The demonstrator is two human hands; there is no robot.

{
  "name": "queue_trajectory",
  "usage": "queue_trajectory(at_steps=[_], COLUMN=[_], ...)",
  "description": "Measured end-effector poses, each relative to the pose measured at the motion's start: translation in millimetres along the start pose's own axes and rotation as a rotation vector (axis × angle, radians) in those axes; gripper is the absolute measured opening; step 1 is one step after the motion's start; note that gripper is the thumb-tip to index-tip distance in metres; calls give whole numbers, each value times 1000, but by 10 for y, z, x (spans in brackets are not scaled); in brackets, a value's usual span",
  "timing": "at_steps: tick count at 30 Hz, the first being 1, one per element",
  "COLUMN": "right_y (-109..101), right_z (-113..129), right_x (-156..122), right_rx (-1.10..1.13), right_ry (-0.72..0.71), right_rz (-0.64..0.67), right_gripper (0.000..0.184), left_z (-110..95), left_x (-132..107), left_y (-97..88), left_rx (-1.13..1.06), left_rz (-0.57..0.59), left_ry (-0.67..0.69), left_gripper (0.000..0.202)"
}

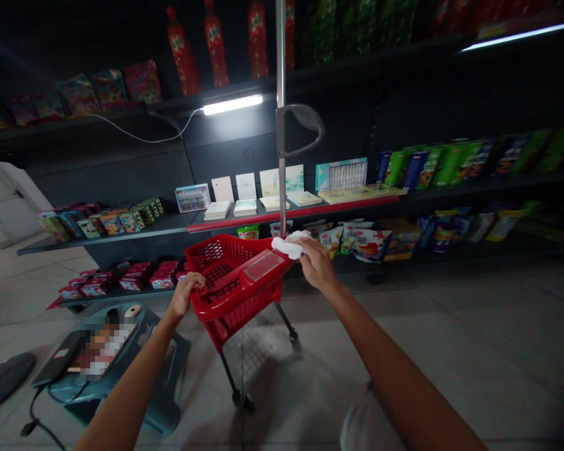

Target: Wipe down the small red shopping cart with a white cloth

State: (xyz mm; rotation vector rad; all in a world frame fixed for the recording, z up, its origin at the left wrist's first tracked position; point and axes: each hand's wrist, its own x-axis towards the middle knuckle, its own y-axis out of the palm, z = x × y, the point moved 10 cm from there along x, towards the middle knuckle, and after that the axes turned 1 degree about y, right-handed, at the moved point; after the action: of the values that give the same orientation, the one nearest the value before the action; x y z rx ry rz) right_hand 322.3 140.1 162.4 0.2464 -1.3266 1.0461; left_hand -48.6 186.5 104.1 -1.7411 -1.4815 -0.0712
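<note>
A red plastic shopping cart (244,311) with a perforated basket stands on dark legs with casters in front of me. At its left rim is my left hand (187,293), its fingers curled over the edge. My right hand (314,258) grips a white cloth (290,244) and presses it to the cart's far right corner. A flat label panel (264,265) is set into the cart's top bar. Behind the cloth rises a metal pole (282,181) with a grey loop handle (305,125).
Dark shelves (150,235) hold books, boxes and snack bags. Red bottles (216,50) stand higher up, near a lit tube lamp (232,104). On my left a blue-grey stool (164,376) carries a laptop-like device (59,357) and cables. A round dark base (9,379) lies beyond it.
</note>
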Motion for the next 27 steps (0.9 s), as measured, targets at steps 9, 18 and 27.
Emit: queue_trajectory(at_steps=[9, 18, 27], right_y=[13, -110, -59], right_z=[204, 465, 859], right_x=[56, -54, -86], right_rx=[-6, -53, -295], right_ry=[-27, -12, 158], right_rz=[-24, -36, 88], right_gripper=[31, 27, 17], left_z=[101, 101, -1261], left_x=[-126, -83, 44], left_y=[-140, -384, -196], left_rx=[-9, -52, 438], left_rz=[49, 141, 42], left_ry=[-92, -330, -234], left_gripper=[28, 26, 42])
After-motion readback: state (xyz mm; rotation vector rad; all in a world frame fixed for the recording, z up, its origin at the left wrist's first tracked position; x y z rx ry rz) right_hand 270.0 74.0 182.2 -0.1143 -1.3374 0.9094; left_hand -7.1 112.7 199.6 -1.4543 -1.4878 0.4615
